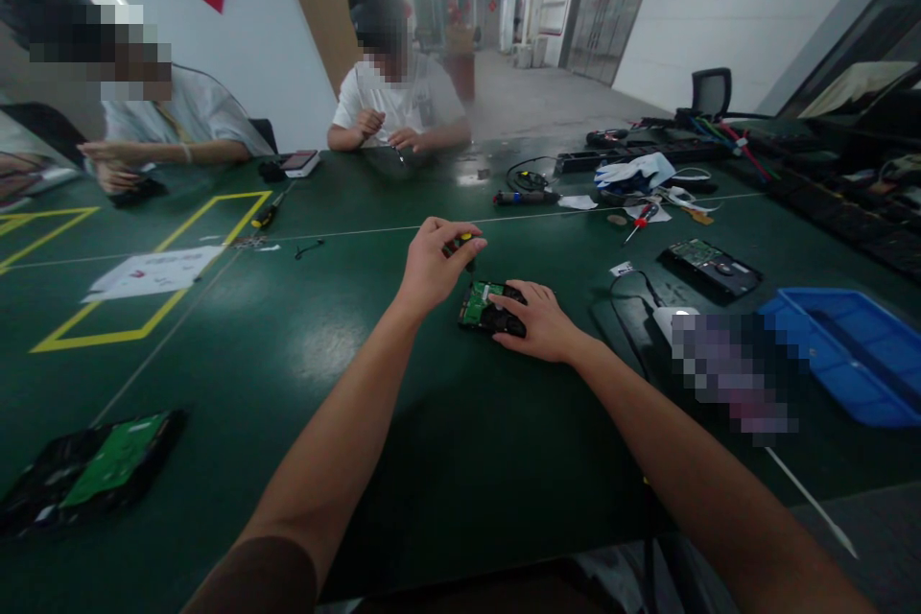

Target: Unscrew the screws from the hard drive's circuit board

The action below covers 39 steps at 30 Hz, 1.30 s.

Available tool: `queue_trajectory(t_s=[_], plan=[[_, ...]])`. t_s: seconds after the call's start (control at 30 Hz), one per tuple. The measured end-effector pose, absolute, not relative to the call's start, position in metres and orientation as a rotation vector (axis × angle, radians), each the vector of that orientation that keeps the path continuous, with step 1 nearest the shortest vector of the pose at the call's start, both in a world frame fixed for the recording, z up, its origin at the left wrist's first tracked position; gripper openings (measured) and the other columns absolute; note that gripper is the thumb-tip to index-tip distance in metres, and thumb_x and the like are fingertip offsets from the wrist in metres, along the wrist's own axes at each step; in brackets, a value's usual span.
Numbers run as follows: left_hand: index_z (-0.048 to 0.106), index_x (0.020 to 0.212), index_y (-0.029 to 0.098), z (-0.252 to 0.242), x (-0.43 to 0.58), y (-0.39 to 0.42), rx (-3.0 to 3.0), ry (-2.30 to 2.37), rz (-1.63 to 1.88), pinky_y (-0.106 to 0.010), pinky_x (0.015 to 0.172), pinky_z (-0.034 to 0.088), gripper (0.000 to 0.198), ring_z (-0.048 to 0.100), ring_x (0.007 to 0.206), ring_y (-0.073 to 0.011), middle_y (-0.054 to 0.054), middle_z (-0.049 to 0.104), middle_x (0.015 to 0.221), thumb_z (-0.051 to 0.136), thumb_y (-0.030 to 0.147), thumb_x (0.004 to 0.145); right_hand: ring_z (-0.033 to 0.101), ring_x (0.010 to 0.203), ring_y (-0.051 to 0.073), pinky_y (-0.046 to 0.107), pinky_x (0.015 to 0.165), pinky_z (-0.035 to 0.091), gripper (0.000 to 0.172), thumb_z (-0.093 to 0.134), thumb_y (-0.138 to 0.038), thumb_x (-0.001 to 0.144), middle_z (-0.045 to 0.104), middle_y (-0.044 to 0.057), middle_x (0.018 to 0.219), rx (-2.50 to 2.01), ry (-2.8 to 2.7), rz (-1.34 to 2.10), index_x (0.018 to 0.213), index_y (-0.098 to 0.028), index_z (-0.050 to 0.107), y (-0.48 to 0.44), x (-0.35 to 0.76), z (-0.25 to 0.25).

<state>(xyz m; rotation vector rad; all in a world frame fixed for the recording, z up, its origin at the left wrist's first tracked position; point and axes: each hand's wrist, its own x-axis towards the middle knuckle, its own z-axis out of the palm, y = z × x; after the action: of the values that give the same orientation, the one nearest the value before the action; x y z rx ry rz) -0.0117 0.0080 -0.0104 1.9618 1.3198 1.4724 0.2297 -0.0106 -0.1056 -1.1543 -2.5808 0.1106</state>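
Note:
My left hand (436, 264) is closed around the handle of a screwdriver (469, 249), dark with yellow and red parts. The tool points down, its lower end close to the upper edge of a hard drive (475, 307) lying on the green table. I cannot make out whether the tip touches a screw. Across the drive's right half lies my right hand (539, 321), gripping it between thumb and fingers. The drive's green circuit board faces up on the left, and my fingers hide much of its black casing.
Another hard drive (711, 269) lies right, near a blue tray (856, 355) and a blurred-out device. A third drive (93, 470) is at the near left. Beyond are a red screwdriver (643, 221), white gloves (633, 173) and cables. Two people sit across the table (288, 460).

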Motion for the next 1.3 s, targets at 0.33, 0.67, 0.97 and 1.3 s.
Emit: queue_trajectory(t_s=[0.33,0.67,0.97,1.3], plan=[[0.073,0.123,0.023,-0.016,-0.019,0.014,2.034,1.21,1.4,-0.031,0.079,0.054,0.03,0.064,0.088,-0.017,-0.009,0.07,0.115,0.057,0.025,0.098,0.039,0.141,0.04,0.061,0.116,0.028,0.072,0.064,-0.064,0.089,0.041,0.016,0.155,-1.151,-2.585,0.096,0.152,-0.031,0.052,-0.01,0.229,-0.106],[0.077,0.111,0.018,-0.016,-0.006,0.012,1.664,0.953,1.394,-0.028,0.068,0.059,0.033,0.066,0.08,-0.0152,-0.009,0.075,0.109,0.075,0.039,0.086,0.04,0.141,0.039,0.061,0.116,0.029,0.07,0.062,-0.064,0.091,0.042,0.016,0.154,-1.147,-2.578,0.085,0.151,-0.03,0.052,-0.012,0.23,-0.104],[0.076,0.094,0.016,-0.013,-0.006,0.01,1.589,1.017,1.396,-0.025,0.06,0.05,0.025,0.064,0.074,-0.0137,-0.008,0.075,0.093,0.078,0.039,0.083,0.041,0.14,0.04,0.061,0.114,0.031,0.069,0.063,-0.064,0.09,0.042,0.016,0.154,-1.133,-2.575,0.092,0.15,-0.031,0.052,-0.011,0.23,-0.105],[0.06,0.103,0.017,-0.009,-0.005,0.009,1.335,0.954,1.359,-0.026,0.066,0.053,0.033,0.072,0.097,-0.0208,-0.012,0.076,0.104,0.08,0.035,0.083,0.041,0.14,0.041,0.062,0.114,0.03,0.068,0.062,-0.064,0.09,0.043,0.016,0.154,-1.131,-2.583,0.096,0.149,-0.03,0.052,-0.01,0.23,-0.104]])
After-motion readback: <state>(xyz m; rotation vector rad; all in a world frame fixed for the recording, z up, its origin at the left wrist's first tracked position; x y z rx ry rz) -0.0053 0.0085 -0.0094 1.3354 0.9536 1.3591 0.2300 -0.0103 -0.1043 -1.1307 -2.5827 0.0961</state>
